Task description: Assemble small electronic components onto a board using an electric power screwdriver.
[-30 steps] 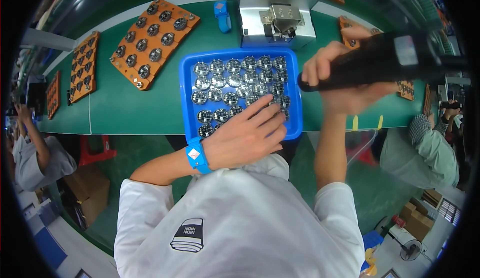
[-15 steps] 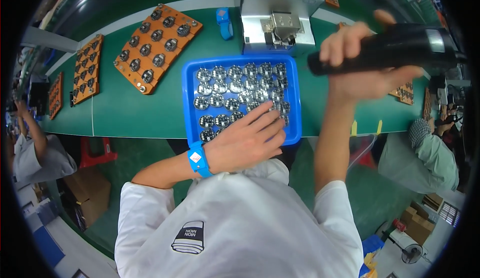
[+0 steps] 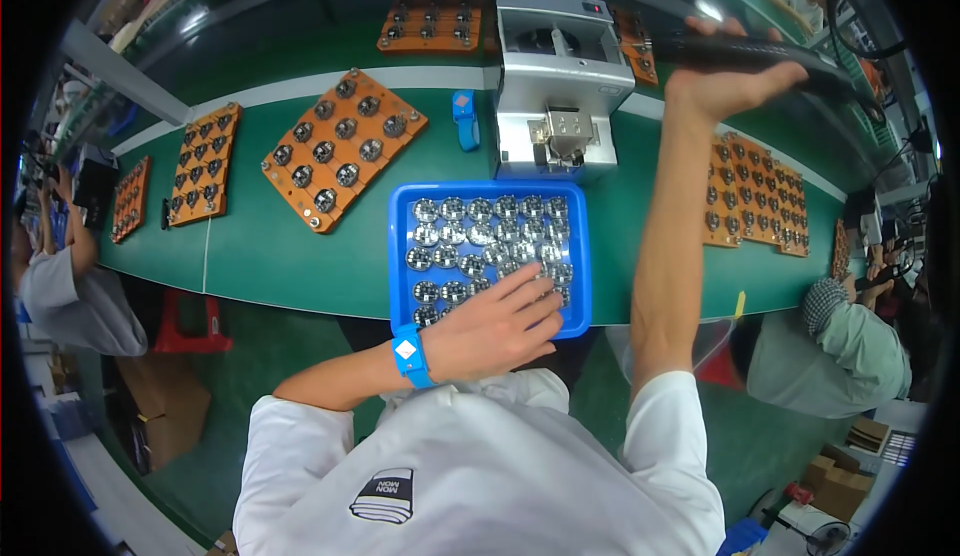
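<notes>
My left hand (image 3: 495, 328) lies over the lower right of a blue tray (image 3: 398, 246), its fingers spread and touching or just above the parts there. In the tray sit rows of small round circuit boards (image 3: 425, 234), silvery and black; my hand hides some of them. Around my left wrist is a blue wrist strap (image 3: 409, 354). Raised at the upper right, my right hand (image 3: 735, 86) has a black electric screwdriver (image 3: 720, 53) lying across its palm, fingertips showing over the far edge. The screwdriver's thin bit points left, and its outline is somewhat blurred.
Behind the tray stands a silver machine (image 3: 555, 86), with another blue strap (image 3: 465, 121) beside it. Orange fixture boards (image 3: 345, 151) holding round parts lie on the green bench (image 3: 300, 266), left and right (image 3: 755, 191). Other people (image 3: 65, 286) sit at both sides.
My view has tilted, so the bench sits lower in the picture. My right hand has moved up and away with the screwdriver, its grip looking looser. My left hand stays over the tray.
</notes>
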`<state>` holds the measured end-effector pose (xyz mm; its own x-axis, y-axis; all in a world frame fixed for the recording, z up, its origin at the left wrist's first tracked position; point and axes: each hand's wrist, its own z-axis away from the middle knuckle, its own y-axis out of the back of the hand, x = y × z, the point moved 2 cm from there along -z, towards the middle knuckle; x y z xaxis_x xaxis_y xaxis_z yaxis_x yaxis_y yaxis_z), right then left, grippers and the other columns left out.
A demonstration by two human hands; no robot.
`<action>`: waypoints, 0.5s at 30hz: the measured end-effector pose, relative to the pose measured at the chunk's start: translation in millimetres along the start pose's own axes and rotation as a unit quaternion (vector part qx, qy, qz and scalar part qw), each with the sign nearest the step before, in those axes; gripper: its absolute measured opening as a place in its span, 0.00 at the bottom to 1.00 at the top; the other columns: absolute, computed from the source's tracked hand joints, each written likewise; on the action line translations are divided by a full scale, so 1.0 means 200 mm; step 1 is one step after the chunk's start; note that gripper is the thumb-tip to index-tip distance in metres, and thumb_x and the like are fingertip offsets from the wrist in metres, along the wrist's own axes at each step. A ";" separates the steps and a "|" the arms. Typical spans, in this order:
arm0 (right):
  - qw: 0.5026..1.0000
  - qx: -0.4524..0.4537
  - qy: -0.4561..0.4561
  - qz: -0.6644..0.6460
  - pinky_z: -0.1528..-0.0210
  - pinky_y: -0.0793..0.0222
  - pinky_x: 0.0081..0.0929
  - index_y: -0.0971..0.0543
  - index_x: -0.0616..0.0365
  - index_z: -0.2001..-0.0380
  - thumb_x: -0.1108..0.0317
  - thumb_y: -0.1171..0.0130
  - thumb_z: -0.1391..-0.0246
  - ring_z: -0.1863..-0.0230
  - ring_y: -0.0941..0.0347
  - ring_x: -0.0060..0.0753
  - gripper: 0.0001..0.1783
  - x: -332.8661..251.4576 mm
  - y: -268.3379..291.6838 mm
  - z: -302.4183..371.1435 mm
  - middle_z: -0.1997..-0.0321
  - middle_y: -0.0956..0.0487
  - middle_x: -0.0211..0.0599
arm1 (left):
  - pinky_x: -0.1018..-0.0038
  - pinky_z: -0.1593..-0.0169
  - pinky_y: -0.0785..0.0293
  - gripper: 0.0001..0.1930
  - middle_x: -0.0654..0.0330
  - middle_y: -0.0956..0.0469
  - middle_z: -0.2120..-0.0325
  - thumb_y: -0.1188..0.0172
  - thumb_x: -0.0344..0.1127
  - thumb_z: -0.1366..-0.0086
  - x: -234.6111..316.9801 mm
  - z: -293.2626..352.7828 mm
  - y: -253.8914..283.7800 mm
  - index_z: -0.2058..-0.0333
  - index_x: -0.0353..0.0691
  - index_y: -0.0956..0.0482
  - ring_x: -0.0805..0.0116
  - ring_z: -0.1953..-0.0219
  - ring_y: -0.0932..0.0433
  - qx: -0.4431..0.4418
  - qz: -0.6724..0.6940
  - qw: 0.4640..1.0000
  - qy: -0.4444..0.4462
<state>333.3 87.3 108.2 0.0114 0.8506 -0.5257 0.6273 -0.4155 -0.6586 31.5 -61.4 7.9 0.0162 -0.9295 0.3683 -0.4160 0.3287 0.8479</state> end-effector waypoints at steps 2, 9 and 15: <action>0.994 -0.019 -0.046 -0.097 0.68 0.25 0.46 0.35 0.42 0.46 0.19 0.66 0.40 0.70 0.25 0.38 0.40 -0.09 0.00 0.03 0.68 0.25 0.37 | 0.51 0.29 0.38 0.18 0.52 0.21 0.48 0.31 0.42 0.38 -0.01 -0.01 0.01 0.57 0.35 0.21 0.51 0.41 0.26 0.000 -0.008 1.000 -0.003; 0.965 -0.181 -0.094 -0.165 0.77 0.27 0.31 0.31 0.53 0.49 0.15 0.69 0.43 0.81 0.27 0.31 0.50 -0.24 -0.09 0.35 0.71 0.23 0.35 | 0.51 0.29 0.37 0.18 0.53 0.21 0.49 0.31 0.43 0.38 -0.03 -0.02 0.01 0.57 0.36 0.21 0.52 0.41 0.26 0.005 -0.011 1.000 -0.004; 0.935 -0.335 -0.093 0.065 0.75 0.29 0.37 0.47 0.53 0.28 0.12 0.64 0.48 0.80 0.29 0.36 0.62 -0.19 -0.11 0.54 0.73 0.26 0.40 | 0.51 0.28 0.38 0.18 0.53 0.21 0.49 0.31 0.43 0.38 -0.03 -0.01 0.01 0.57 0.36 0.21 0.52 0.41 0.26 -0.002 -0.008 1.000 0.001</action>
<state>235.2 29.3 84.4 0.0251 0.7096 -0.7041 0.9778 -0.1641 -0.1306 33.0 -55.0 7.9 0.0243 -0.9347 0.3547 -0.4127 0.3138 0.8551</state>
